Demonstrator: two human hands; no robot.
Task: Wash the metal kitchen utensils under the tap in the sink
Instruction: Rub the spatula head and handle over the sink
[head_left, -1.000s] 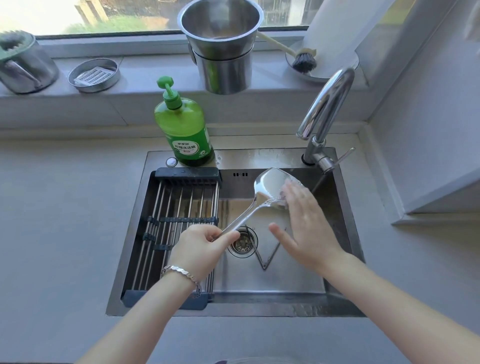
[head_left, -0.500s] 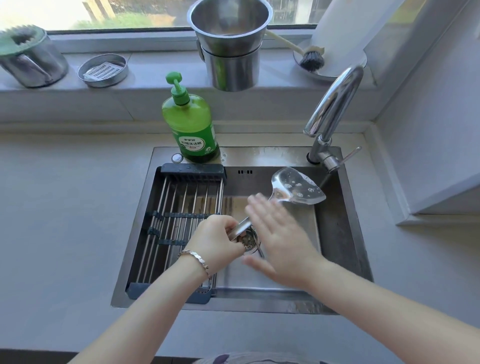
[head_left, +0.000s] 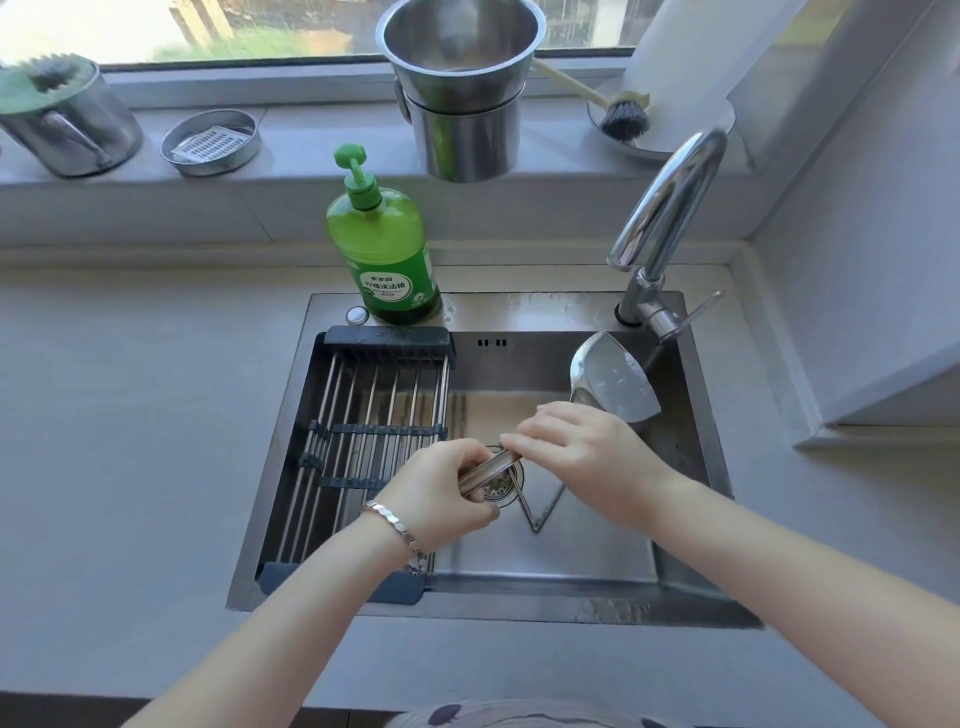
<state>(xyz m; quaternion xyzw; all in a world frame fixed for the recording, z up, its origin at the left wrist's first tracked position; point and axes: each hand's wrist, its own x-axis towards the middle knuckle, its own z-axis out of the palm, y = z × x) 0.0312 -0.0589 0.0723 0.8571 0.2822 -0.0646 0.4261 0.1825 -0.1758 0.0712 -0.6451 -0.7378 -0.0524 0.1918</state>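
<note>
A metal spatula (head_left: 613, 382) is held over the steel sink (head_left: 675, 608), its wide wet blade up at the right below the chrome tap (head_left: 670, 202). My left hand (head_left: 441, 493) grips the end of its handle above the drain. My right hand (head_left: 576, 452) lies over the handle's middle, its fingers curled round it and hiding that part. No water stream shows from the tap.
A roll-up drying rack (head_left: 363, 447) covers the sink's left half. A green soap bottle (head_left: 382, 249) stands on the sink's back rim. On the windowsill sit stacked steel pots (head_left: 462, 78), a dish brush (head_left: 621, 117), a small tin (head_left: 210, 143) and a lidded container (head_left: 62, 119).
My right hand left the blade, slid down and now wraps the handle's middle. The spatula has turned and its blade has swung right, closer to the tap base.
</note>
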